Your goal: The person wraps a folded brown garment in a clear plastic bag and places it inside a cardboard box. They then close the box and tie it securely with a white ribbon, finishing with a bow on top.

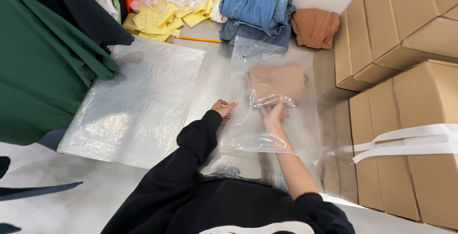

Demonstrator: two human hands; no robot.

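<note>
a clothing packing room: cardboard boxes (400, 38) stacked at the side, folded jeans (255, 7), yellow paper tags (162, 19), clear plastic bags (136, 100).

Folded garment (276, 82) inside clear bag (305, 119), mid-table. Right hand (273, 115) in the bag, just below garment; left hand (224, 108) at bag's left edge. Plastic stack (136, 102) left. Jeans (257, 7) behind. Cartons (410, 100) right.

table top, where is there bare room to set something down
Bare table runs between the flat plastic sheets and the clear bag, and along the near left edge. The far end is crowded: yellow tags, jeans, brown garment. Cardboard boxes wall the right.
</note>
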